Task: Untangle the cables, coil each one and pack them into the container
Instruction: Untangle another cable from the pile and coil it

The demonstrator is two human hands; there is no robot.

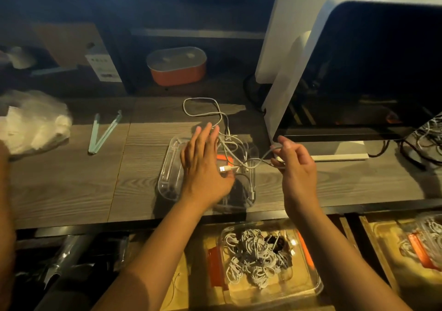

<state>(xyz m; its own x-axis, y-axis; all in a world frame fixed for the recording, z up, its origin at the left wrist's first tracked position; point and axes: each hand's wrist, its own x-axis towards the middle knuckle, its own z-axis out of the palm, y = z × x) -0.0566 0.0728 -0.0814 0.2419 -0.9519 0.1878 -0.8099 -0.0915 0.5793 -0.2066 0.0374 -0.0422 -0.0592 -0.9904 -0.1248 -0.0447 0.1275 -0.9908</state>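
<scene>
The tangled cables (233,141) lie in and over the clear container (167,167) on the desk (71,172), with the left hand (203,167) spread flat above it, the right hand (296,169) pinching one cable beside the monitor (370,71), an orange box (177,69) behind, and a tray (319,282) of coils (256,258) below.

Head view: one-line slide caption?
The right hand pinches a white cable beside the clear container; left hand spread over it.
</scene>
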